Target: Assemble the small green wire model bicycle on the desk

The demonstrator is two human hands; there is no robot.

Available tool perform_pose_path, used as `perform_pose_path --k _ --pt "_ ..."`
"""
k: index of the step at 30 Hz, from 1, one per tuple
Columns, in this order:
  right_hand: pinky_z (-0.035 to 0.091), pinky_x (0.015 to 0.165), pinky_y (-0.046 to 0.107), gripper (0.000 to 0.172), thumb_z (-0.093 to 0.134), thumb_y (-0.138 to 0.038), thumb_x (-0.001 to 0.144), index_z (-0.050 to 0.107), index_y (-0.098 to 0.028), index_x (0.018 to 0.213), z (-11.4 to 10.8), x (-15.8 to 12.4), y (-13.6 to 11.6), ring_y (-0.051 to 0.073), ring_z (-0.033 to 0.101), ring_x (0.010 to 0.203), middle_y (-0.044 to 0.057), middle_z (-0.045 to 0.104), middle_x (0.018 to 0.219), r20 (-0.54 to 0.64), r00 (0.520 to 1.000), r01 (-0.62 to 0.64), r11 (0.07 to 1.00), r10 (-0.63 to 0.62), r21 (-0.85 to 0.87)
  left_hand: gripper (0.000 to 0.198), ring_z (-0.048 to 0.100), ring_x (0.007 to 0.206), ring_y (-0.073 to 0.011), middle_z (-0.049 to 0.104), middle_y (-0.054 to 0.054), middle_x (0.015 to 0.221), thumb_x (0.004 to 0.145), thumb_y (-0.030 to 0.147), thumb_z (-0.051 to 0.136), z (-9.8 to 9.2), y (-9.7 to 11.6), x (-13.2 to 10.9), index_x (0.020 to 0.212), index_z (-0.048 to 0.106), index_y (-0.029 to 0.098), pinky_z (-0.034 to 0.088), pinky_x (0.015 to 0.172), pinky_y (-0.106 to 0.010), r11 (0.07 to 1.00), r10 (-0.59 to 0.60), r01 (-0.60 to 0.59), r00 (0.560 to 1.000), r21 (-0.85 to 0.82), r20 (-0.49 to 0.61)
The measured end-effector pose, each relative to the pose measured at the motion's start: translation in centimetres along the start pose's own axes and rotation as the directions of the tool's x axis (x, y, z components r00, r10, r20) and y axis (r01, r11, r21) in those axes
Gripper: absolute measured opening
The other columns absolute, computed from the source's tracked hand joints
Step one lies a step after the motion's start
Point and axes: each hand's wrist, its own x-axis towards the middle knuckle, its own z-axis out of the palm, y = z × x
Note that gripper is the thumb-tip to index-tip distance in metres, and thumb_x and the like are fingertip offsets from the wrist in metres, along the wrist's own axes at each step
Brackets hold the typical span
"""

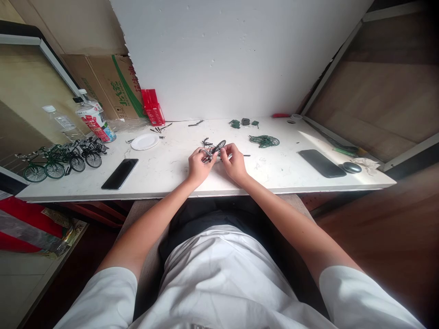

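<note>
Both hands meet above the middle of the white table (164,176). My left hand (198,165) is closed around a small dark bicycle-model part (216,149) with a wheel on it. My right hand (235,161) pinches the same part from the right side. Loose dark metal bits (206,141) lie on the table just beyond my fingers. A green wire-like wheel piece (265,140) rests to the right of them.
A row of finished model bicycles (65,159) stands at the left end, with bottles (94,119) behind. A black phone (120,173) and a white paper plate (144,141) lie left of centre. Another phone (321,163) and a mouse (352,167) sit right. A red box (152,108) leans at the back.
</note>
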Motion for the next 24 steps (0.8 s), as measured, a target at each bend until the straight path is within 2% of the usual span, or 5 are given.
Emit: perform_pose_path --k 7,13,21,24 --pt "0.044 0.074 0.039 0.054 0.036 -0.070 0.113 0.053 -0.027 0.084 -0.09 0.00 0.00 0.024 0.062 0.077 0.005 0.069 0.080 0.046 0.998 -0.033 0.999 0.034 -0.033 0.021 0.077 0.086 -0.0195 0.082 -0.008 0.101 0.097 0.038 0.081 0.01 -0.04 -0.09 0.108 0.084 0.021 0.065 0.081 -0.033 1.000 0.016 -0.016 1.000 0.001 0.005" --pt "0.049 0.073 0.037 0.049 0.049 -0.075 0.106 0.054 -0.027 0.097 -0.16 -0.02 -0.37 0.024 0.065 0.082 0.006 0.073 0.091 0.001 1.000 -0.017 1.000 0.017 -0.005 0.021 0.077 0.085 -0.0190 0.082 -0.009 0.101 0.097 0.039 0.081 0.06 0.06 -0.07 0.106 0.084 0.020 0.065 0.080 -0.032 1.000 0.006 -0.006 1.000 0.014 -0.001" --pt "0.045 0.072 0.038 0.058 0.035 -0.076 0.111 0.053 -0.027 0.086 -0.19 -0.03 -0.03 0.024 0.063 0.075 0.005 0.069 0.078 0.045 0.998 -0.039 0.999 0.040 -0.037 0.024 0.077 0.087 -0.0196 0.082 -0.009 0.103 0.098 0.042 0.079 0.09 0.01 -0.12 0.109 0.084 0.021 0.066 0.082 -0.033 1.000 -0.009 0.008 1.000 0.021 0.029" --pt "0.046 0.073 0.038 0.056 0.038 -0.076 0.111 0.054 -0.027 0.089 -0.22 -0.06 -0.19 0.024 0.064 0.077 0.005 0.070 0.081 0.039 0.999 -0.035 0.999 0.035 -0.017 0.024 0.077 0.086 -0.0198 0.082 -0.009 0.102 0.097 0.043 0.080 0.05 0.20 -0.08 0.108 0.084 0.021 0.066 0.082 -0.034 1.000 -0.015 0.015 1.000 0.010 0.023"
